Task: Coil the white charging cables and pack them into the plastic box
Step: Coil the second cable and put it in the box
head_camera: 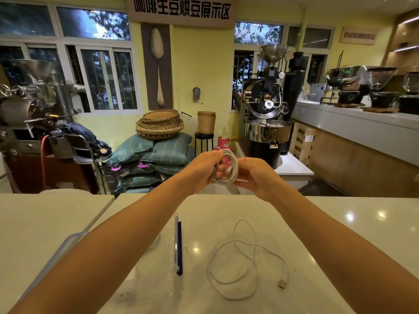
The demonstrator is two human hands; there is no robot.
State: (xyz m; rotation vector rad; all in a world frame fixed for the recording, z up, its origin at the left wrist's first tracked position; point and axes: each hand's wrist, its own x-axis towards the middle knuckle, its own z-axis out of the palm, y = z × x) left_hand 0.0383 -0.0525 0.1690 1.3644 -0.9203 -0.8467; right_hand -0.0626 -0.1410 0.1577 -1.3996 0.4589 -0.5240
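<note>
A white coiled cable, a clear blue-rimmed plastic box and a cream countertop were pictured.

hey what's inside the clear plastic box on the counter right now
Nothing visible inside the plastic box; no cable shows through its clear wall. The left forearm covers much of it, so that part is unknown. One coiled cable is in both hands; a loose cable lies beside the box.
</note>
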